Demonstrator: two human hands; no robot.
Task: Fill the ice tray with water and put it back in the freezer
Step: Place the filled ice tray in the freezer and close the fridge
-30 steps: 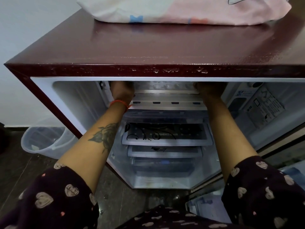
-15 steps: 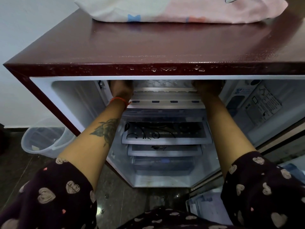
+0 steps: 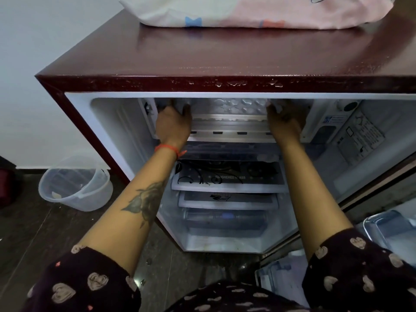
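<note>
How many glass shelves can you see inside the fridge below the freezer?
2: the upper printed shelf marked toughened glass, and a smaller shelf directly beneath it. Others may be hidden behind the arms or deeper inside.

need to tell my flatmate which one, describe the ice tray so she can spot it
Look in the open maroon fridge, in the freezer slot at its very top. The ice tray sits between the left hand and right hand: clear, bumpy with pockets, unlike the flat shelves below.
</note>
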